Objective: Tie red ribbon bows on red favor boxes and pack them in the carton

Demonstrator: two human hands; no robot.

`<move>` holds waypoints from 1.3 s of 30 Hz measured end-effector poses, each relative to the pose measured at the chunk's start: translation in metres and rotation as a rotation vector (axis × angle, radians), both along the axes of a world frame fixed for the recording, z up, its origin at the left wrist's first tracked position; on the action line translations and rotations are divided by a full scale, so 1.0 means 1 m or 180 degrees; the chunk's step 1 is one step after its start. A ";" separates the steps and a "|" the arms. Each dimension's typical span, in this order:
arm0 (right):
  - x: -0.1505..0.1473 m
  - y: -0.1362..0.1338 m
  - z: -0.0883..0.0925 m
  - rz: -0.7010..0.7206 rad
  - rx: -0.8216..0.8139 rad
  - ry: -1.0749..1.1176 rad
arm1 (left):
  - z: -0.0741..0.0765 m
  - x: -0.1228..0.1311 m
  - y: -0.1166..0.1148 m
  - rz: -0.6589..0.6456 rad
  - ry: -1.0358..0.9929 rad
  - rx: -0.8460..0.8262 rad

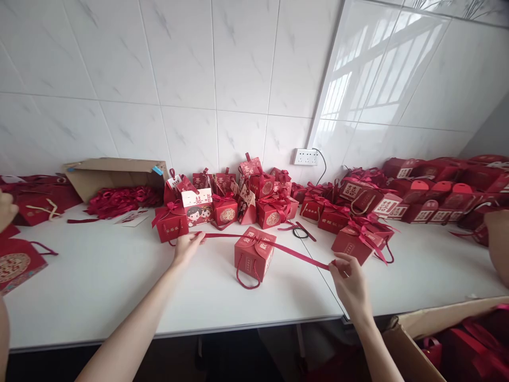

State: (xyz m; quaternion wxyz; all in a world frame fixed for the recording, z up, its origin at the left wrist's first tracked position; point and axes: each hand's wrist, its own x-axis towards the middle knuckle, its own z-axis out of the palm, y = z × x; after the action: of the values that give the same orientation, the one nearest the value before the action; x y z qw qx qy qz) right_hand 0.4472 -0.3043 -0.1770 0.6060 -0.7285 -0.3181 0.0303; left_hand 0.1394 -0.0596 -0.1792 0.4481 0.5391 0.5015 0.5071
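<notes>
A red gift box with gold lettering stands on the white table in front of me, its cord handle drooping over the near side. Across its top runs a dark red ribbon, drawn out to both sides. My left hand pinches the ribbon's left end, close to another red box. On the right, my right hand pinches the other end between thumb and fingers, slightly lower than the left. At the box's top the ribbon passes through the folded flaps; whether it is knotted there I cannot tell.
Finished-looking red boxes with bows crowd the back of the table. A cardboard box holds red ribbons. More boxes are stacked right. Other people's hands show at both edges. An open carton stands lower right.
</notes>
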 end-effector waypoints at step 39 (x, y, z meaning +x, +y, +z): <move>-0.015 0.136 0.035 0.4478 -0.1123 0.1005 | 0.053 0.024 -0.018 -0.4104 0.0723 -0.0994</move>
State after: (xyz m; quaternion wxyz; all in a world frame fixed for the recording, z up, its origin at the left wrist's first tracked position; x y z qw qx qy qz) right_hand 0.4318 -0.1678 -0.1420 0.3560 -0.4261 -0.6091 0.5663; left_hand 0.1638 -0.0777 -0.1258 0.6784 0.7095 0.1908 -0.0002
